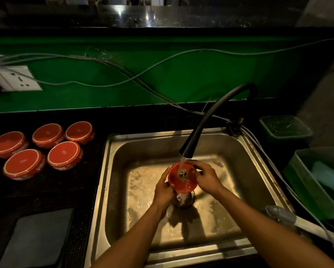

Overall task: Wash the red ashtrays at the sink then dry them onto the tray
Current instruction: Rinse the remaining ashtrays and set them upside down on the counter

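Dim light falls on a black counter [46, 190] backed by a green wall [181, 74] strung with loose cables [123, 70], with a white wall socket [19, 79] at the left. A stainless steel sink [259, 171] is set into the counter, and its black gooseneck faucet [210, 117] runs a stream of water straight down.

Under that stream sits the red ashtray [181, 181], held open side up over the drain [183, 199]. The left hand [163, 190] grips its near-left rim with thumb and curled fingers; the right hand [205, 179] grips the right rim the same way, fingers wrapped over the edge. Dark, clumped residue lies at the middle of the bowl where the water strikes, so this one looks only partly rinsed. Its inside is glossy, wet and bright red.

Five more red ashtrays [63, 154] rest upside down on the counter left of the sink, well apart from the hands; their flat bases have a pale ring and lettering runs round the sides. Whether they are already washed I cannot tell. A grey mat [38, 238] lies on the near-left counter, possibly the drying spot. Nothing sits on it, so the drying seems not yet begun.

Green plastic tubs [286, 128] stand right of the sink.
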